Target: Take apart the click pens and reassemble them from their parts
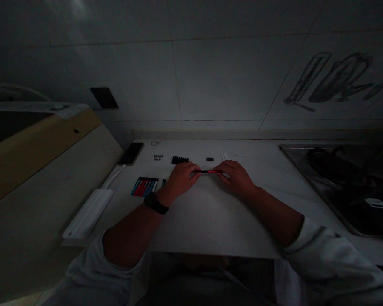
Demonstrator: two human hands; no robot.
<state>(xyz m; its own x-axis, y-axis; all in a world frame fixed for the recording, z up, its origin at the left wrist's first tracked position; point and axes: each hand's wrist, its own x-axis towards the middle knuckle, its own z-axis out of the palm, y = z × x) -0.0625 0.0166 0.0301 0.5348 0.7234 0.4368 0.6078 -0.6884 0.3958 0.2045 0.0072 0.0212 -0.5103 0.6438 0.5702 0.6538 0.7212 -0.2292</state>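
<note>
Between my hands a thin red and black pen (210, 171) is held level above the white counter. My left hand (182, 176), with a black band on its wrist, pinches the pen's black end. On the red end, the fingers of my right hand (236, 176) are closed. Left of my left hand lies a row of red, blue and white pen barrels (144, 187) with dark ends. Just beyond the hands are a row of black pieces (180, 160), a small black block (210, 159) and slim white sticks (224, 157).
Small metallic parts (158, 157) sit in rows at the back left, near a thin ring (155, 143). A phone (131, 153) and a white power strip (89, 213) with a cable line the left side. At right is a metal-rimmed sink or hob (312, 185) holding dark items.
</note>
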